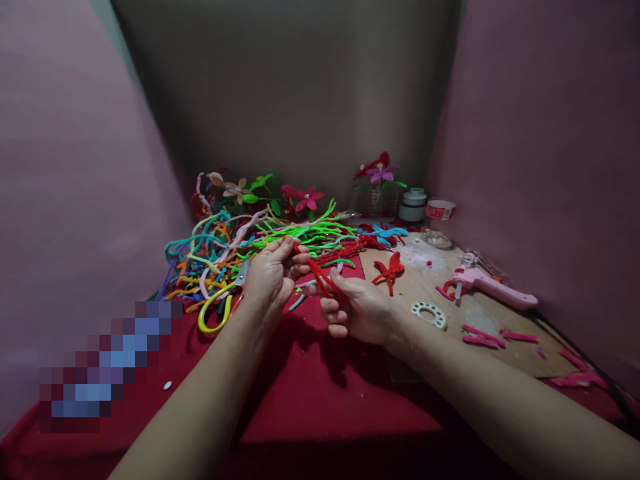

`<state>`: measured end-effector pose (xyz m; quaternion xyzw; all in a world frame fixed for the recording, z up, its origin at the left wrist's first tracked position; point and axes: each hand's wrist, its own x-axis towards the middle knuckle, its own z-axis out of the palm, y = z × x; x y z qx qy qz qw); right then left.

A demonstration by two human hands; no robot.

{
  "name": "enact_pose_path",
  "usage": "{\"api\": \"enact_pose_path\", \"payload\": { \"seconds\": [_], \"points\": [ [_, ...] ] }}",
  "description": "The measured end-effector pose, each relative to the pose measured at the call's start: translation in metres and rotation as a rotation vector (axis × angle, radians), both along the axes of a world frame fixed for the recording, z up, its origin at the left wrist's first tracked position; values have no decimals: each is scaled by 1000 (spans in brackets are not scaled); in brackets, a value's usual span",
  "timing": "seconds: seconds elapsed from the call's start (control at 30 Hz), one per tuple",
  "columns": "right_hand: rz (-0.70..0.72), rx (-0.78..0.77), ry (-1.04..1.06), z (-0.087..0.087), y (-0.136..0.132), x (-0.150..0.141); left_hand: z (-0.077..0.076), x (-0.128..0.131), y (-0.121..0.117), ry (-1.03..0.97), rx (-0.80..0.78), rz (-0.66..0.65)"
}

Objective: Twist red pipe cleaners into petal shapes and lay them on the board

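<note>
Red fuzzy stems (319,272) are held in the air between 2 hands, above the red cloth (310,407); at least 2 strands are seen side by side. At the upper end, the strands are pinched between thumb and fingertips of the left hand (270,272). The lower end is pressed by the thumb of the right hand (357,308) against its curled fingers; the exact contact is partly hidden.

Surroundings: yellow-handled scissors (242,275) are seen just beside the left wrist. A heap of green stems (300,232) is noted beyond the hands. On the tan board (530,353), a red petalled piece (390,273), a pale ring with holes (441,318) and a pink glue gun (500,291) are seen.

Handling (judged): very light, soft pile over a thin bendable core; little slip is expected, but kinks are easily set and the pile can be crushed. Hold is best taken near both ends, with light fingertip pressure, the middle span being left free.
</note>
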<state>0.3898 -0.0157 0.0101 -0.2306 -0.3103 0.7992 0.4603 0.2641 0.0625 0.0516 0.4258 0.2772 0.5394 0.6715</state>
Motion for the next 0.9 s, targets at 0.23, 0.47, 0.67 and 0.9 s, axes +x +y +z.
{"api": "enact_pose_path", "payload": {
  "seconds": [0.23,0.47,0.67,0.9],
  "points": [
    [-122,194,-211,0,-3,-5,1,-2,1,37,-2,36],
    [-229,195,-260,-6,-1,-9,4,-5,3,33,-25,56],
    [-299,195,-326,-7,-1,-15,-1,-7,10,73,130,137],
    [-360,170,-289,-3,-2,-9,-9,2,-1,108,134,-184]
  ]
}}
